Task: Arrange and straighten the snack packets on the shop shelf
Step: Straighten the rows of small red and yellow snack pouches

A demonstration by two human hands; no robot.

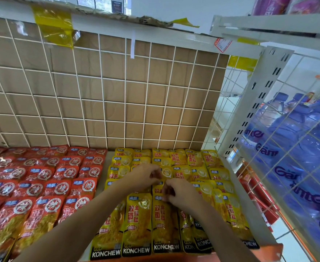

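Left hand (146,176) and right hand (180,193) curl their fingers, pinching the packets (167,173) lying between their fingertips. A hard tug could skew the overlapping ones beneath the fingers, since each rests on its neighbour.

Both forearms reach over the yellow packets (138,220). The left hand (146,176) and right hand (181,193) nearly touch there, curled fingers pinching packets.

Shelf (104,167) carries red packets (42,186) left — yellow packets (198,159) right.
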